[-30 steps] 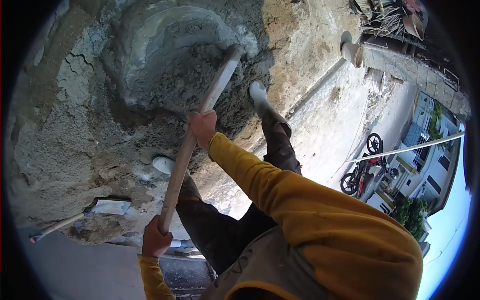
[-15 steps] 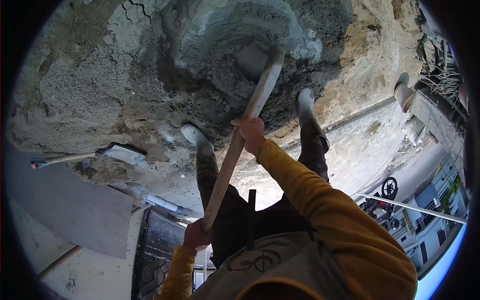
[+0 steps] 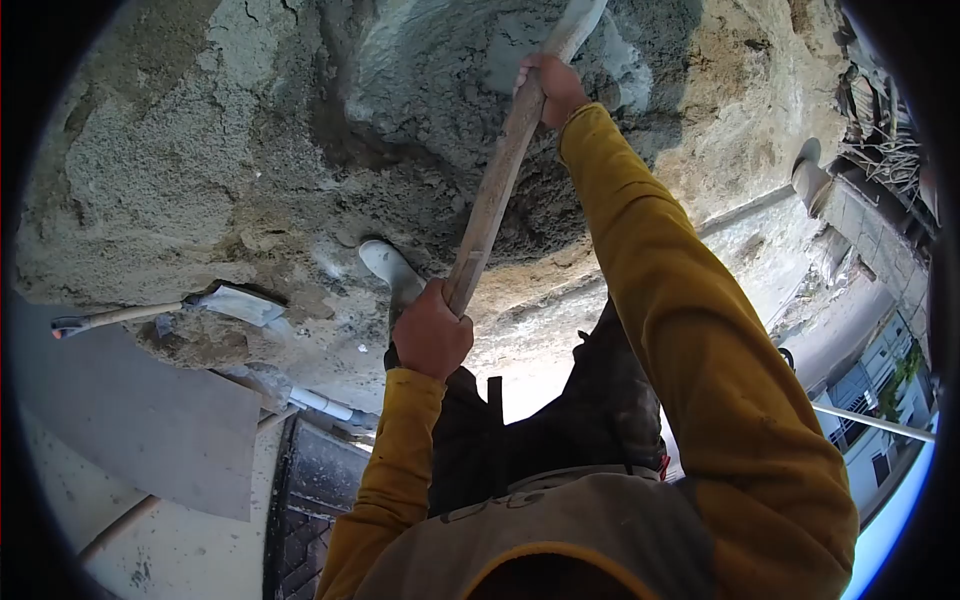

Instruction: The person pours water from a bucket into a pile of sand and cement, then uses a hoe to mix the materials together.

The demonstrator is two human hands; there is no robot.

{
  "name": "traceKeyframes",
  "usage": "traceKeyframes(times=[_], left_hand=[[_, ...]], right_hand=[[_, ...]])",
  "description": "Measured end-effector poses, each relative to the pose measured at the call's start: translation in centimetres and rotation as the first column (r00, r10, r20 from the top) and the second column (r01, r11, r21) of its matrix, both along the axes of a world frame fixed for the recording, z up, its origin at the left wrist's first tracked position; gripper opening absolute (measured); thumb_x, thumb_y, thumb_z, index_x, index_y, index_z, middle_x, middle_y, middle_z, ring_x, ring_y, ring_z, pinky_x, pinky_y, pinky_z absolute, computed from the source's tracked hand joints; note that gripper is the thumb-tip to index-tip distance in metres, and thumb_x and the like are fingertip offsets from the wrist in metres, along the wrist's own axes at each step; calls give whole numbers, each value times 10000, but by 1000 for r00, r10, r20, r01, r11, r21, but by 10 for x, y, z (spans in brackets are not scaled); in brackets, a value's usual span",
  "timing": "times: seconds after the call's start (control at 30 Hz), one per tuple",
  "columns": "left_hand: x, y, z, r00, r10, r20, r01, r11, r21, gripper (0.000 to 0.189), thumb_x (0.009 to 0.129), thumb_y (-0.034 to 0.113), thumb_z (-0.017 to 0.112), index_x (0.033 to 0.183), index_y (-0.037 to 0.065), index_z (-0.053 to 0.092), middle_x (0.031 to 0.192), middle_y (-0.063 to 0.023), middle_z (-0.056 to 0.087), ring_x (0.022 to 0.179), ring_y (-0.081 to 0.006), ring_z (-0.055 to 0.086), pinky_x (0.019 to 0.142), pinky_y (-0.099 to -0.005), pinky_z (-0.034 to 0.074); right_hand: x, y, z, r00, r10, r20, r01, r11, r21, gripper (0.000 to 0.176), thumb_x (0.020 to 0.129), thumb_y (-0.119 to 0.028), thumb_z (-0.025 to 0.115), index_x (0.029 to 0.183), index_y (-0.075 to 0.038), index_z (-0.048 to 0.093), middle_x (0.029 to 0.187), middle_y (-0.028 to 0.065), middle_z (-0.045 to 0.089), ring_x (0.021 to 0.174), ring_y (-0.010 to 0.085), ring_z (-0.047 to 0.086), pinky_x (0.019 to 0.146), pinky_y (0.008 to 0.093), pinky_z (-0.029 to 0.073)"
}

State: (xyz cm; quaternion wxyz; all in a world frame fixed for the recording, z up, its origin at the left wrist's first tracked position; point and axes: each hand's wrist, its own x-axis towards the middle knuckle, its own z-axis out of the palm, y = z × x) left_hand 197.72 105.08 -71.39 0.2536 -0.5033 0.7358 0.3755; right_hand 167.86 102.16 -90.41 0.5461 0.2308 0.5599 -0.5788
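Note:
My left hand (image 3: 433, 335) is closed around the lower end of a hoe's long wooden handle (image 3: 497, 185). Farther up the same handle, my right hand (image 3: 556, 88) grips it with fingers wrapped round. The handle slants up to the right over wet grey mortar (image 3: 430, 85), which lies in a hollow on the ground. The hoe's blade does not show at this moment; the handle's far end runs to the top edge of the view. A pale boot (image 3: 390, 265) stands just beyond my left hand, while the other boot is hidden behind my right sleeve.
A shovel (image 3: 248, 305) with a wooden handle lies on rough ground at the left, beside a grey sheet (image 3: 180, 420). A white pipe (image 3: 322, 403) is lower down. Bundled rods (image 3: 890, 155) and a low block wall (image 3: 880, 240) stand at the right.
Both hands have moved up and forward with the hoe, the right hand now over the mortar. The blade, seen earlier in the mortar, has gone from sight. My body leans farther forward.

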Motion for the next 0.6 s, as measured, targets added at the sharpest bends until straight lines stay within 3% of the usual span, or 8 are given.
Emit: traceKeyframes(times=[0.1, 0.13, 0.17, 0.23, 0.37, 0.47, 0.53, 0.6], left_hand=[[50, 26, 45, 983, -41, 177, 32, 998, 56, 330, 653, 129, 632, 966, 53, 559, 815, -198, 640, 787, -393, 625, 700, -463, 507], [67, 37, 61, 971, -60, 230, 37, 994, 102, 348, 653, 131, 641, 988, 76, 561, 840, -188, 647, 802, -385, 628, 712, -457, 511], [79, 50, 79, 958, -38, 283, -10, 986, 168, 332, 649, 142, 635, 968, 85, 562, 837, -186, 646, 807, -384, 627, 717, -466, 508], [109, 75, 110, 928, -52, 369, -46, 967, 250, 323, 648, 158, 628, 958, 90, 568, 833, -181, 646, 798, -389, 626, 711, -462, 508], [133, 96, 135, 959, -50, 278, -42, 948, 314, 296, 632, 183, 647, 902, 85, 573, 805, -174, 637, 788, -385, 622, 694, -463, 500], [92, 82, 108, 997, -17, 81, -18, 913, 408, 275, 642, 187, 652, 897, 107, 585, 802, -160, 634, 798, -368, 623, 699, -463, 496], [53, 65, 56, 994, -30, -101, 66, 926, 372, 296, 648, 174, 643, 927, 96, 582, 801, -144, 639, 790, -366, 623, 700, -440, 499], [2, 26, 15, 981, -156, -119, 188, 922, 338, 334, 667, 150, 615, 991, 81, 573, 812, -171, 638, 801, -367, 623, 721, -450, 501]], right_hand=[[82, 39, -7, 965, -48, 257, 51, 999, -5, 119, 812, -122, 587, 781, -62, 489, 648, 47, 502, 586, 194, 526, 610, 372, 478], [106, 54, 13, 971, -56, 233, 49, 998, 35, 98, 804, -109, 593, 792, -63, 506, 655, 46, 499, 583, 191, 527, 583, 374, 473], [127, 71, 26, 940, -89, 329, 66, 995, 80, 86, 793, -86, 601, 817, -52, 526, 661, 49, 498, 573, 194, 531, 559, 379, 474], [157, 96, 65, 969, -82, 234, 36, 980, 194, 81, 755, -45, 611, 734, -23, 536, 627, 73, 522, 505, 208, 540, 496, 365, 468], [152, 135, 128, 987, -105, 119, 77, 973, 216, 79, 709, 6, 598, 660, -2, 537, 580, 88, 529, 443, 206, 540, 432, 339, 455], [86, 148, 150, 986, -132, -97, 156, 939, 307, 93, 729, -21, 600, 663, 7, 541, 568, 95, 534, 449, 201, 542, 437, 322, 452], [30, 150, 128, 958, -143, -248, 230, 900, 369, 134, 745, -58, 607, 649, 7, 539, 573, 104, 536, 463, 209, 530, 450, 331, 445], [-16, 144, 91, 911, -59, -408, 205, 924, 323, 158, 746, -91, 593, 621, -18, 530, 590, 82, 535, 501, 200, 522, 494, 345, 437]])
